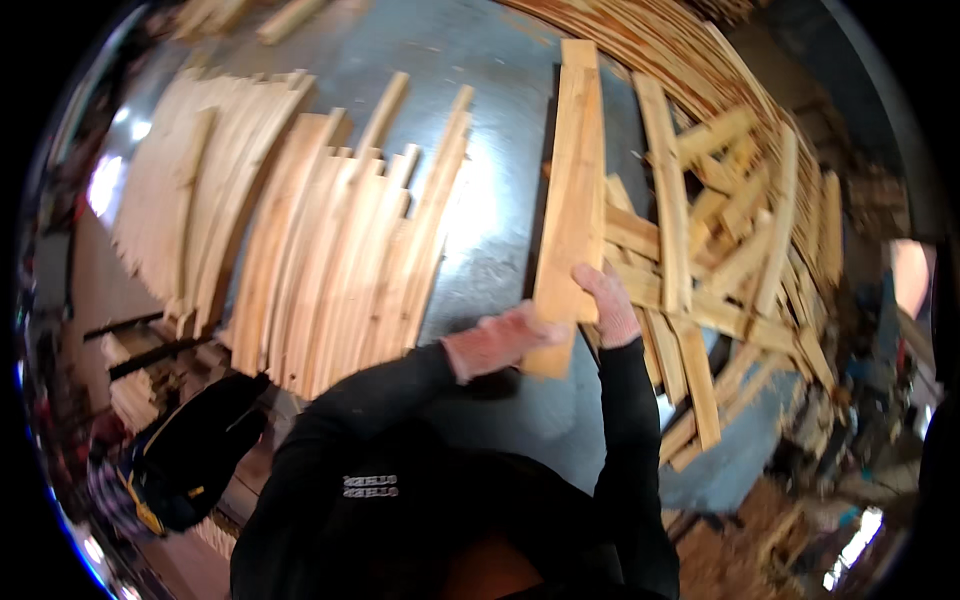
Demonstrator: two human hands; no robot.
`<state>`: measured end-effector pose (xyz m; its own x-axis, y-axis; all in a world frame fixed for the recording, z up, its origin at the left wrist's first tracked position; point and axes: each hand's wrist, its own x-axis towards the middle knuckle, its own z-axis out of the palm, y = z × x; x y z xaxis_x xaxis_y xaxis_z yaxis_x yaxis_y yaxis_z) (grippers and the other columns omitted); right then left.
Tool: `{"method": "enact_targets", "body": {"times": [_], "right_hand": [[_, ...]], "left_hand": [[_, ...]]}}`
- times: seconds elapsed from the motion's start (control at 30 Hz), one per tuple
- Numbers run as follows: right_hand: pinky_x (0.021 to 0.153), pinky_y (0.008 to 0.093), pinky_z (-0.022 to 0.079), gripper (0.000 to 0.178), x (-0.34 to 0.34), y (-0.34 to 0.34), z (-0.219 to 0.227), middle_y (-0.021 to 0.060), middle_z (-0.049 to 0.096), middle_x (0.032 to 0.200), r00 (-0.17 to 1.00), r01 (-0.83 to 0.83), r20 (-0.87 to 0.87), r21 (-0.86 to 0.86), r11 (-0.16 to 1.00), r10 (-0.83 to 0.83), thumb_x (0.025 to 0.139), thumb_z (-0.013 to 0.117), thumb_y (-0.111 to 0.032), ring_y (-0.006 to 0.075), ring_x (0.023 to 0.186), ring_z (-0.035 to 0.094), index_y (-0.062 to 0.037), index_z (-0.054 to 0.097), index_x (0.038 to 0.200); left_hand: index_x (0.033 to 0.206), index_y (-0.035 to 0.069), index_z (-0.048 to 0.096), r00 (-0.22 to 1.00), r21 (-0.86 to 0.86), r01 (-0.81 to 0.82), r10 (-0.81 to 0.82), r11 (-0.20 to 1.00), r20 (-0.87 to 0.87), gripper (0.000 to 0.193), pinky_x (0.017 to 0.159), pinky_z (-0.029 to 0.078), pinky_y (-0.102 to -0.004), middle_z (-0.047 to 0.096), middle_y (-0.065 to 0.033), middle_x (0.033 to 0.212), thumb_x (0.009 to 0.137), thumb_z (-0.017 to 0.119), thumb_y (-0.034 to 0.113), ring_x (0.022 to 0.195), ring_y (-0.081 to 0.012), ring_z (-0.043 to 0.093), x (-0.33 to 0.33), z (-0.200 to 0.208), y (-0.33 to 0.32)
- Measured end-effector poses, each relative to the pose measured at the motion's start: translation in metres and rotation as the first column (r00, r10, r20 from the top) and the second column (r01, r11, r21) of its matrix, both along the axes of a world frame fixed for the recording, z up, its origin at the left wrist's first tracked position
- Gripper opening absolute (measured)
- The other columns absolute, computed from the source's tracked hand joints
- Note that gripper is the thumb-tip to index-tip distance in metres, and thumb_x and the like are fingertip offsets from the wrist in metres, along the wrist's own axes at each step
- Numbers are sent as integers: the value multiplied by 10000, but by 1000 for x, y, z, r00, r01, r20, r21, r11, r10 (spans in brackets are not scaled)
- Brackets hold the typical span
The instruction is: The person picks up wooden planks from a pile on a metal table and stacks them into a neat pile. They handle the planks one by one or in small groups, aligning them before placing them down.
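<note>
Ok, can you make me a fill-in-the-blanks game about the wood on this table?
1. Both hands, the left hand and the right hand, hold the near end of one long wooden ____.
2. The table under the wood is made of shiny grey ____.
3. The neat row of slats lies on the person's ____ side.
4. The jumbled pile of short pieces lies on the person's ____ side.

Missing words: plank; metal; left; right

Both your arms, in black sleeves, reach away from you toward the far side. Your left hand (497, 342) comes in from the left, gloved in pink, fingers closed and pointing right, with the wrist nearly level. Your right hand (606, 303) lies just right of it and slightly farther, also gloved, fingers curled over, with the forearm running almost straight up from the near edge.
</note>
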<state>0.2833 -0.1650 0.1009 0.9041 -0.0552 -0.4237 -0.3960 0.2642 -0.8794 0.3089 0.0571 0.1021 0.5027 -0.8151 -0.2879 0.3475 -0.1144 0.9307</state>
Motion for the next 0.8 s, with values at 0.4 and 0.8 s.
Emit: {"method": "enact_targets", "body": {"times": [0.4, 0.8], "right_hand": [[553, 318, 494, 441, -58, 173, -24, 41, 578, 699, 997, -72, -51, -548, 833, 53, 1025, 501, -458, 145, 574, 550, -35, 621, 1063], [376, 338, 396, 419, -93, 256, -55, 85, 540, 552, 956, -199, -75, -875, 441, 283, 1008, 531, -439, 236, 389, 457, -25, 594, 984]], "left_hand": [[1052, 39, 655, 699, 446, -622, 199, 644, 687, 391, 742, 551, -392, 707, -150, 883, 893, 674, 396, 828, -266, 693, 209, 81, 150], [1175, 91, 661, 330, 381, -768, -192, 515, 924, 462, 752, 566, -385, 723, -134, 963, 919, 621, 474, 825, -277, 707, 353, 119, 218]]}}
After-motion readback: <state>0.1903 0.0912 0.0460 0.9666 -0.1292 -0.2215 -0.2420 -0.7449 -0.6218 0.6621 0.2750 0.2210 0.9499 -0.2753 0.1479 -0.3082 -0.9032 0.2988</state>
